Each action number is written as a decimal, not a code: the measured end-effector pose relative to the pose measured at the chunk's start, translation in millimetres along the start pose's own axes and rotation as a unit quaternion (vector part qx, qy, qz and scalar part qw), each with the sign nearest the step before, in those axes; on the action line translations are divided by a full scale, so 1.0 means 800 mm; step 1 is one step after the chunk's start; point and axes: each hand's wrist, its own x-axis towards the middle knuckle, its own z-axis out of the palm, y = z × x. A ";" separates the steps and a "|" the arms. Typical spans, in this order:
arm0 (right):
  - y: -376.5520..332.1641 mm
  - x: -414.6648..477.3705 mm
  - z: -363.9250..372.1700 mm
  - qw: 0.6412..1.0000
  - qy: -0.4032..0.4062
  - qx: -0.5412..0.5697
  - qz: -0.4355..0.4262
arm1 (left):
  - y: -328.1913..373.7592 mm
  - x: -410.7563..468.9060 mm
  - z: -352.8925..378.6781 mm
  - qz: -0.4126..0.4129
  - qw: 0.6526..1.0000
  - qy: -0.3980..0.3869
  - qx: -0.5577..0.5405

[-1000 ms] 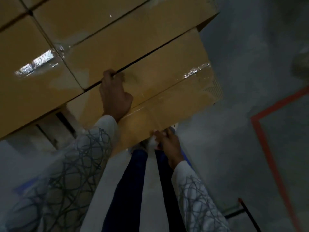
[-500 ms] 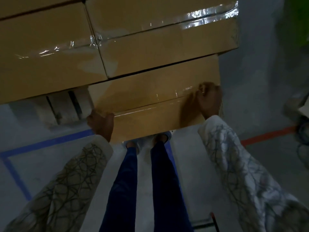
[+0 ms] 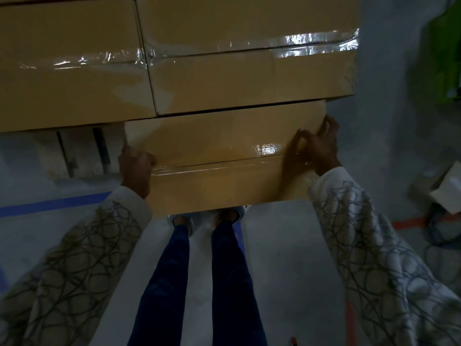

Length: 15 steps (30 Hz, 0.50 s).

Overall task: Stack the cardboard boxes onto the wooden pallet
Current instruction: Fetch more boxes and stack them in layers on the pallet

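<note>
At box ends, both hands gripping. Left hand (image 3: 136, 168) clamped round left end of lowest cardboard box (image 3: 219, 168), fingers wrapped behind the corner, thumb side near the tape seam. Right hand (image 3: 318, 148) pinching right end, fingertips (image 3: 324, 126) curled over the upper far corner. Box held level in front of the legs, taped seam facing up, far edge tucked under the upper boxes (image 3: 174, 58) of the stack. Resting on or just off the pallet: cannot tell. Wooden pallet (image 3: 79, 151) visible just left of the box, slats showing under the stack. Blue floor tape (image 3: 50, 203) left, orange tape (image 3: 409, 223) right, green item (image 3: 444, 53) far right, blurred.

Step, judged: seating this box into the bottom layer beside the pallet's open slot. Next likely needs a straight push forward, ends kept even, flush with the stack face, fingers cleared from the corners before release. Risk: pinched fingertips at right corner.
</note>
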 end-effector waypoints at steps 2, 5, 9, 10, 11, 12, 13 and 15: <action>0.000 0.000 -0.004 1.000 -0.008 0.003 0.001 | 0.000 0.001 -0.005 0.000 0.999 -0.014 -0.032; -0.008 -0.008 -0.010 1.000 0.000 0.013 0.005 | -0.020 0.031 -0.007 0.002 1.000 -0.014 -0.025; -0.014 -0.013 -0.023 0.999 0.040 -0.014 0.004 | -0.018 0.014 0.005 0.010 0.998 -0.037 -0.046; -0.015 -0.012 -0.029 0.999 0.044 -0.014 0.003 | -0.014 0.005 0.009 0.013 0.997 -0.046 -0.060; -0.016 -0.011 -0.033 0.999 0.049 -0.013 0.002 | -0.010 -0.004 0.014 0.010 0.996 -0.051 -0.074; -0.017 -0.011 -0.039 0.998 0.054 -0.011 -0.001 | -0.008 -0.010 0.018 0.007 0.994 -0.058 -0.087; -0.017 -0.010 -0.045 0.998 0.060 -0.011 -0.004 | -0.005 -0.017 0.022 0.006 0.993 -0.067 -0.093; -0.017 -0.006 -0.059 0.998 0.067 -0.008 -0.002 | -0.001 -0.027 0.029 0.007 0.993 -0.084 -0.087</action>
